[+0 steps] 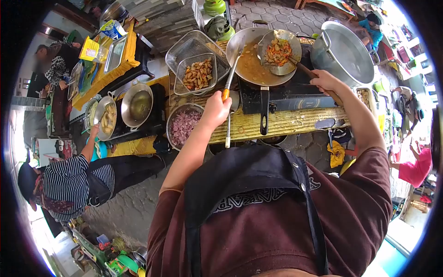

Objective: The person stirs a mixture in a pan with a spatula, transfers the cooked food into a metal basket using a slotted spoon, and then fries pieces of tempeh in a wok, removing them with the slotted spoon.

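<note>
My left hand [217,109] is closed around the orange-brown handle of a metal spatula [233,67], whose head reaches the left side of a wide pan [234,57]. Brownish broth fills the pan's bottom, and its black handle [265,108] points towards me. My right hand [326,84] grips the wooden handle of a large round skimmer [282,70]. Browned chunks with red and orange bits [277,51] lie in the skimmer, which is above the pan's right half. Left of the pan, a square wire basket [176,86] holds more browned pieces.
A bowl of chopped reddish onions [184,127] stands below the basket. A big metal pot [318,60] is at right. To the left, a person in a striped shirt [76,180] works at two woks [130,121]. Other people are farther off on both sides.
</note>
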### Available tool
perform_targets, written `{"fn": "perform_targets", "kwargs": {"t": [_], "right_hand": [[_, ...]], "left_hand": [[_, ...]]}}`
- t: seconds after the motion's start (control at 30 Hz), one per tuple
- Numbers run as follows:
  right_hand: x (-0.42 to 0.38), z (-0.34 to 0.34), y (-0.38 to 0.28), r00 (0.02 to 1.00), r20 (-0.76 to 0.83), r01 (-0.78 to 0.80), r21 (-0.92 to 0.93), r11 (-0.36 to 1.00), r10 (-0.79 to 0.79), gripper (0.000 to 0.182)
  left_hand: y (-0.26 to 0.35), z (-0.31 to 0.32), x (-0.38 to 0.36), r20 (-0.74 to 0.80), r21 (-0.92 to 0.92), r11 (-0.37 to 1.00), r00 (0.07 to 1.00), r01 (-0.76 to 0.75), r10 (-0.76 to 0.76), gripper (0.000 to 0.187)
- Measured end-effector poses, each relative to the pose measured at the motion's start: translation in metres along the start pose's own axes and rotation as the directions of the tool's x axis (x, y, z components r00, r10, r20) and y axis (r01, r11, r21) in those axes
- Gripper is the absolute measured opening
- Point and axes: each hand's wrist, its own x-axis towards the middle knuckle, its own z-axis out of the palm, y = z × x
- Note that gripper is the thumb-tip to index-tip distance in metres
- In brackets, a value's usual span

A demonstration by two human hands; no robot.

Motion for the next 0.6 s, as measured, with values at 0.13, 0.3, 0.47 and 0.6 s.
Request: {"fn": "perform_targets", "kwargs": {"t": [0.13, 0.3, 0.47, 0.6], "right_hand": [[-0.004, -0.005, -0.006, 0.996, 0.09, 0.009, -0.086, 0.996, -0.001, 0.031], [-0.007, 0.017, -0.029, 0.965, 0.257, -0.042, -0.024, 0.999, 0.046, 0.026], [0.005, 0.048, -0.029, 0.955, 0.297, -0.048, 0.187, 0.981, -0.009, 0.014], [0.012, 0.064, -0.024, 0.95, 0.308, -0.061, 0.37, 0.927, -0.06, 0.017]], "left_hand": [[0.016, -0.006, -0.012, 0.1, -0.022, 0.995, 0.99, 0.098, -0.096, 0.028], [0.028, -0.013, -0.039, 0.148, -0.123, 0.973, 0.973, 0.196, -0.177, 0.027], [0.028, -0.017, -0.056, 0.106, -0.131, 0.975, 0.98, 0.18, -0.166, 0.023], [0.032, -0.025, -0.057, 0.047, -0.15, 0.977, 0.988, 0.152, -0.146, 0.025]]}}
